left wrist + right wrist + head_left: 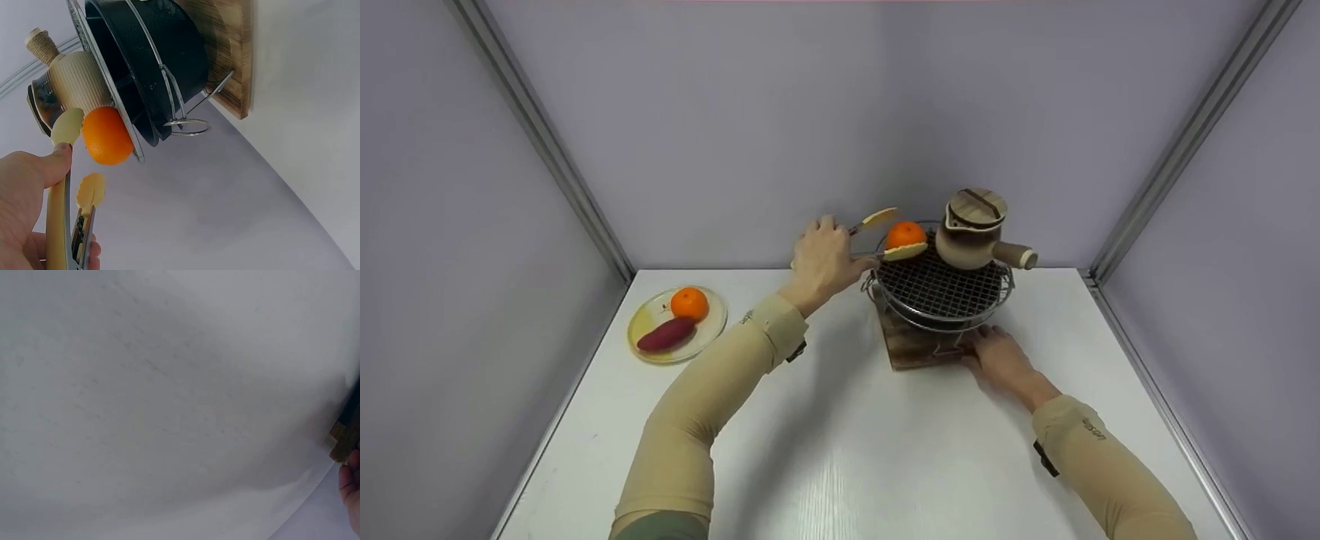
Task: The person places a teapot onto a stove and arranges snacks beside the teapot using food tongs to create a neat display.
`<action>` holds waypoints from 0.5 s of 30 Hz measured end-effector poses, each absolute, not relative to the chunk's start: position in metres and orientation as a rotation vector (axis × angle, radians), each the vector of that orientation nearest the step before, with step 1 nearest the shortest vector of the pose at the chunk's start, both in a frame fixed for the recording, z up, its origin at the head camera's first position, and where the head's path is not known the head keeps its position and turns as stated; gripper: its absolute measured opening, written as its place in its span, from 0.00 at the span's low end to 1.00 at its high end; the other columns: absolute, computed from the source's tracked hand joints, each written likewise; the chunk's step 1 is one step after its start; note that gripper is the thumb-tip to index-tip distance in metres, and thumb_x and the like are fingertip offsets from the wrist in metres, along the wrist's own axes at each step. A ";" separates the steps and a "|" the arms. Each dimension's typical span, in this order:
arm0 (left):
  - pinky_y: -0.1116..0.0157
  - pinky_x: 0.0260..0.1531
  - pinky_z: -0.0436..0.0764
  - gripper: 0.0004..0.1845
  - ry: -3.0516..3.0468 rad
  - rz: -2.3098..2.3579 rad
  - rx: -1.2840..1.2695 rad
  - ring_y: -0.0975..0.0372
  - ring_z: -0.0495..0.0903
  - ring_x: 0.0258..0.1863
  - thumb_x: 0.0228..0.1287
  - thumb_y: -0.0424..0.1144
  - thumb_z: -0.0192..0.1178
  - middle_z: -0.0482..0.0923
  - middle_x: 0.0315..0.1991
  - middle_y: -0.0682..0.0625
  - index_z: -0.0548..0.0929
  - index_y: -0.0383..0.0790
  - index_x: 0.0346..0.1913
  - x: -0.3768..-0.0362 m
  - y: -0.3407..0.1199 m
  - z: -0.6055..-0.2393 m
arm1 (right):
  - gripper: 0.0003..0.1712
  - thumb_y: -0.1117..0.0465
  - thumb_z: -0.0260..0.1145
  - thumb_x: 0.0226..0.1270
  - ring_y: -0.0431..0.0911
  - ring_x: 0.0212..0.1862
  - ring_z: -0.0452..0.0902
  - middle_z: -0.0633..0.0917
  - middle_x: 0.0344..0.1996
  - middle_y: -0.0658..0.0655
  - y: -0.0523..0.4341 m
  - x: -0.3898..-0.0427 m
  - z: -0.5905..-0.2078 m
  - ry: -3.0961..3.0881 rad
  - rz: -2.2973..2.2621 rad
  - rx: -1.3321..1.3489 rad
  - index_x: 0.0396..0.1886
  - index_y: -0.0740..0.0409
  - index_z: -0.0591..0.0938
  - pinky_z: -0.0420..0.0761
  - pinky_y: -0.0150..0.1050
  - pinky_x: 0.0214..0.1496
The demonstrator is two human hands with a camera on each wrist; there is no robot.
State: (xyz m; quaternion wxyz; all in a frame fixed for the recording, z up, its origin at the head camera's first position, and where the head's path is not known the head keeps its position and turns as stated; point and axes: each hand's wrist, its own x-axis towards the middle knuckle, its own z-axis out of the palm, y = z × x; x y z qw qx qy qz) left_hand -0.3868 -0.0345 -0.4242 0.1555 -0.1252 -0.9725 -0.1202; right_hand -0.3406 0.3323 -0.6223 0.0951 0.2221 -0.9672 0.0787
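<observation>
My left hand (820,261) holds a pair of tongs (905,252) with yellow scalloped tips. The tips are spread apart at an orange (906,235) on the left rim of a round wire grill rack (945,291). In the left wrist view, one tip of the tongs (67,126) overlaps the orange's (107,136) edge and the other stands off it. A wooden board (911,351) lies under the black stove pot (149,62) that carries the rack. My right hand (1003,358) grips the board's front right corner, also seen at the right wrist view's edge.
A brown side-handled teapot (969,244) with a wooden lid sits on the rack's back right. On the table's left side, a plate (712,341) bears another orange (689,304) and a purple sweet potato (666,335). Grey walls stand behind and at both sides.
</observation>
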 end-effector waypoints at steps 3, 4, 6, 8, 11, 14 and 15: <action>0.44 0.53 0.90 0.41 -2.774 -0.359 -0.345 0.45 0.85 0.52 0.62 0.72 0.77 0.83 0.50 0.40 0.88 0.32 0.51 -0.387 -0.039 -0.425 | 0.24 0.57 0.77 0.75 0.69 0.54 0.84 0.87 0.54 0.72 0.332 -0.340 -0.621 -2.871 0.239 0.651 0.61 0.68 0.83 0.84 0.66 0.60; 0.44 0.53 0.89 0.41 -2.770 -0.368 -0.341 0.45 0.85 0.52 0.62 0.72 0.77 0.83 0.49 0.40 0.88 0.32 0.50 -0.387 -0.041 -0.425 | 0.24 0.57 0.77 0.75 0.69 0.54 0.84 0.87 0.54 0.72 0.332 -0.340 -0.621 -2.872 0.239 0.649 0.61 0.68 0.83 0.85 0.66 0.60; 0.44 0.51 0.89 0.41 -2.762 -0.381 -0.334 0.44 0.84 0.50 0.61 0.72 0.78 0.83 0.48 0.40 0.88 0.32 0.49 -0.387 -0.044 -0.425 | 0.25 0.57 0.77 0.75 0.69 0.54 0.84 0.87 0.55 0.72 0.332 -0.340 -0.622 -2.871 0.245 0.647 0.62 0.68 0.83 0.84 0.66 0.60; 0.44 0.51 0.89 0.39 -2.757 -0.384 -0.335 0.44 0.84 0.50 0.62 0.71 0.78 0.83 0.48 0.40 0.88 0.33 0.49 -0.387 -0.047 -0.425 | 0.25 0.57 0.77 0.75 0.69 0.54 0.84 0.87 0.55 0.72 0.332 -0.340 -0.622 -2.863 0.246 0.651 0.62 0.68 0.83 0.84 0.65 0.59; 0.44 0.51 0.89 0.37 -2.751 -0.388 -0.341 0.44 0.84 0.50 0.63 0.69 0.78 0.82 0.48 0.40 0.87 0.34 0.49 -0.387 -0.052 -0.425 | 0.25 0.58 0.78 0.75 0.69 0.54 0.83 0.87 0.55 0.73 0.332 -0.339 -0.621 -2.857 0.256 0.654 0.62 0.69 0.83 0.84 0.66 0.59; 0.43 0.52 0.89 0.36 -2.744 -0.403 -0.342 0.43 0.84 0.50 0.63 0.67 0.78 0.83 0.48 0.39 0.88 0.33 0.49 -0.387 -0.057 -0.425 | 0.25 0.58 0.77 0.75 0.69 0.54 0.83 0.87 0.55 0.73 0.332 -0.338 -0.621 -2.858 0.254 0.651 0.62 0.69 0.83 0.84 0.66 0.60; 0.43 0.52 0.89 0.36 -2.741 -0.414 -0.342 0.43 0.84 0.50 0.63 0.67 0.79 0.84 0.48 0.38 0.88 0.32 0.48 -0.387 -0.059 -0.425 | 0.25 0.58 0.77 0.75 0.69 0.54 0.83 0.87 0.55 0.73 0.331 -0.339 -0.621 -2.856 0.248 0.652 0.62 0.69 0.83 0.84 0.65 0.59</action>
